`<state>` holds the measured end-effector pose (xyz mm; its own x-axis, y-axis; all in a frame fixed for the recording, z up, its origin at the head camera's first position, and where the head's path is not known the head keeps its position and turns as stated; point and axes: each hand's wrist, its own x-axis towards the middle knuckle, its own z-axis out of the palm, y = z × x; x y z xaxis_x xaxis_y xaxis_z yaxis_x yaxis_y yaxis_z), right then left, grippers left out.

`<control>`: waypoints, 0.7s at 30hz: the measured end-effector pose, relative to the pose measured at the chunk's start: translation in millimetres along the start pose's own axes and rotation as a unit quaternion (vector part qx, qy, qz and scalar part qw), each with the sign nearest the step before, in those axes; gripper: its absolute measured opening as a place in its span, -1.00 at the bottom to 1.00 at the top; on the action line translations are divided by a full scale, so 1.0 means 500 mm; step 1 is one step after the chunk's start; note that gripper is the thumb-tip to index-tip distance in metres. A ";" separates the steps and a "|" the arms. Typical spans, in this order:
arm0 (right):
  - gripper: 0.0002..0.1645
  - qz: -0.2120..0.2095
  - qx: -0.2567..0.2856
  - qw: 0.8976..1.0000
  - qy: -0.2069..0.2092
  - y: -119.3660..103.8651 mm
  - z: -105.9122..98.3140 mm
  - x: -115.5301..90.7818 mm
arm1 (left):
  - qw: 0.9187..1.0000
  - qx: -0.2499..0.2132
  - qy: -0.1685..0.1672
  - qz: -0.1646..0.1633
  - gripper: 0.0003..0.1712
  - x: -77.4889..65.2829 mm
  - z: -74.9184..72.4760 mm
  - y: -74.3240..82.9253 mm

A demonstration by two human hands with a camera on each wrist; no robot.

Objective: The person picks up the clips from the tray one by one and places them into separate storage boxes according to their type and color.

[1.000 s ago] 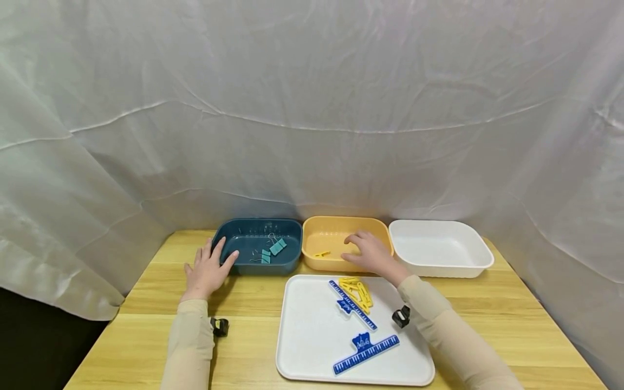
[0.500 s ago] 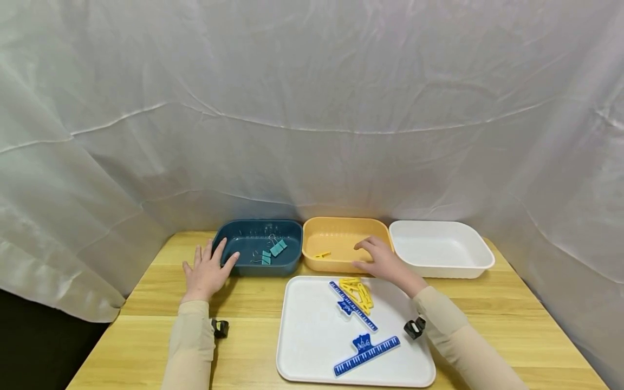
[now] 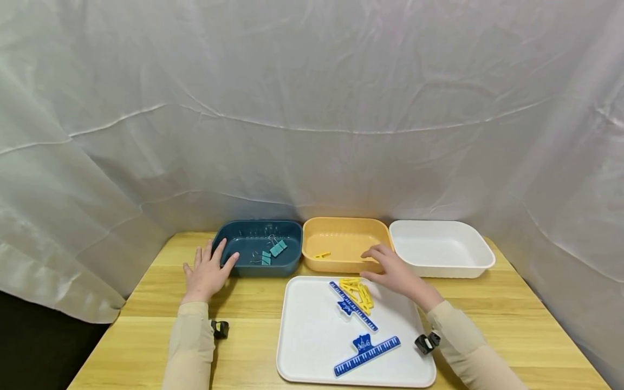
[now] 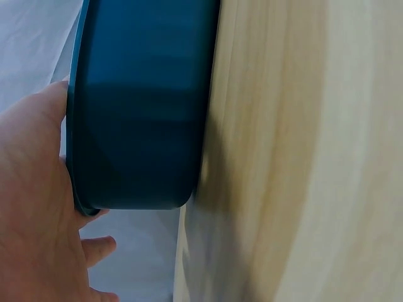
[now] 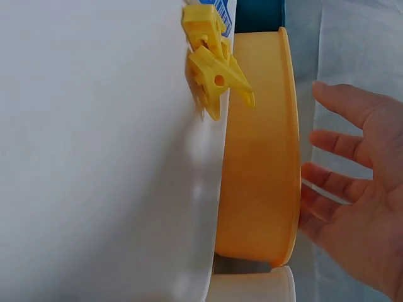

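Observation:
My left hand (image 3: pixel 208 272) rests at the left end of the dark blue bin (image 3: pixel 258 270), its fingers spread over the rim. In that bin lie teal binder clips (image 3: pixel 278 248). My right hand (image 3: pixel 394 272) hovers at the front right of the yellow-orange bin (image 3: pixel 322 264), fingers loosely bent, with nothing between them. A yellow clothespin (image 3: pixel 322 254) lies inside this bin. On the white tray (image 3: pixel 307 341) sits a pile of yellow clothespins (image 3: pixel 363 295), seen close in the right wrist view. Beside the pile are two blue ruler clips (image 3: pixel 368 355) with piano-key markings.
A white bin (image 3: pixel 443 271) stands to the right of the yellow-orange one, all three bins in a row along the table's back. Grey-white cloth (image 3: pixel 312 135) hangs behind them. The wooden table (image 3: pixel 244 346) extends on both sides of the tray.
My right hand has moved back and to the right, from over the yellow-orange bin to its front right edge. The left hand has stayed in place.

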<state>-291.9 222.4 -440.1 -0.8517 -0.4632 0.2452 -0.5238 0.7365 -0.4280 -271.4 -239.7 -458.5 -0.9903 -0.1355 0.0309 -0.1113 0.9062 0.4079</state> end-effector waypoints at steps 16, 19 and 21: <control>-0.55 -0.032 0.031 0.998 0.046 -0.006 -0.004 -0.056 | 1.000 -0.003 -0.007 -0.003 -0.03 -0.006 -0.010 -0.005; -0.55 -0.031 0.037 0.998 0.045 -0.004 -0.005 -0.064 | 1.000 -0.004 -0.010 -0.004 -0.05 -0.006 -0.011 -0.005; -0.55 -0.031 0.034 0.998 0.039 -0.003 -0.008 -0.070 | 1.000 -0.006 -0.011 -0.005 -0.06 -0.006 -0.011 -0.005</control>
<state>-261.5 239.4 -444.6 -0.8174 -0.4656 0.3393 -0.5760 0.6711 -0.4668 -267.6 -243.7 -454.8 -0.9908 -0.1353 0.0076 -0.1197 0.9000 0.4192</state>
